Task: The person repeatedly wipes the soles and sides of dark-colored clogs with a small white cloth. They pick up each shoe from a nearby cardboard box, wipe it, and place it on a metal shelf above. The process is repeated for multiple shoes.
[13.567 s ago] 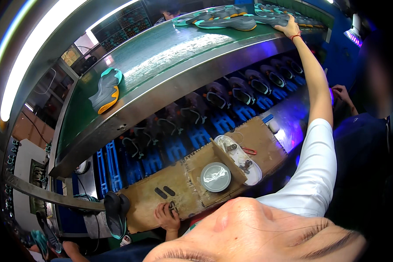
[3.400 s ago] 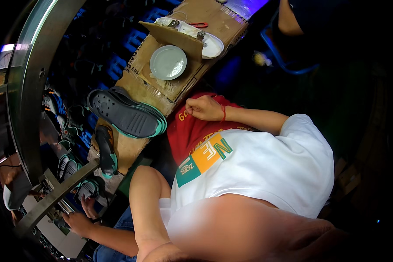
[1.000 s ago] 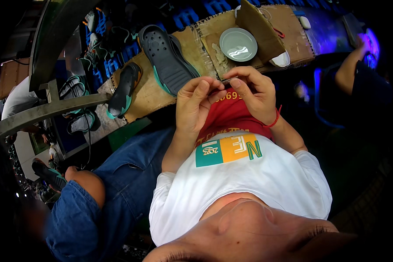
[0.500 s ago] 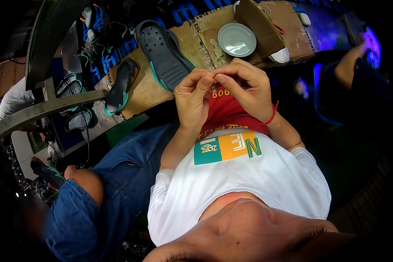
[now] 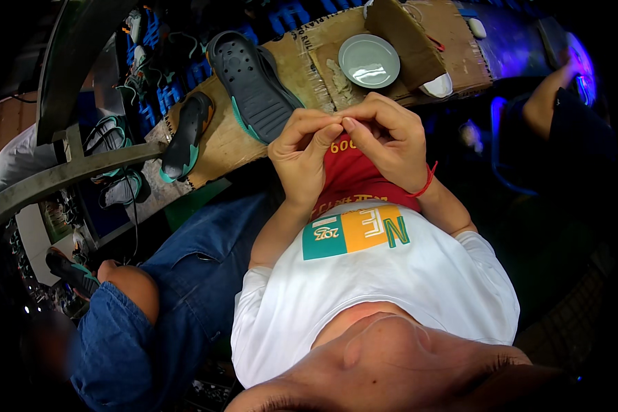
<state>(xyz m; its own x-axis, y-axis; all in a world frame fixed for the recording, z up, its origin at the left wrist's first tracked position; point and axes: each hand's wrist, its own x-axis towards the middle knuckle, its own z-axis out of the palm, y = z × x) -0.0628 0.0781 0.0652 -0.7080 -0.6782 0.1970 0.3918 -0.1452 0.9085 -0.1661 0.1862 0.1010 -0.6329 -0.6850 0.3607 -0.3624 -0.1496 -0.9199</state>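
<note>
My left hand and my right hand meet in front of my chest, thumbs and forefingers pinched tip to tip. Whatever sits between the fingertips is too small or too covered to make out. A red string bracelet circles my right wrist. Just beyond the left hand lie dark grey shoe soles with teal edging, one overlapping another. Farther left, a narrower dark sole with teal and orange edges rests at the bench's near edge. Past the right hand stands a round pale dish with a shiny surface.
Worn cardboard covers the bench, and an opened cardboard box stands around the dish. A curved metal bar crosses at left. Beside me sits a person in blue denim. Another person's arm shows at far right near blue light.
My hands stay pinched together, with the left fingers shifting slightly. The bench and its things appear a little farther left and up in the picture.
</note>
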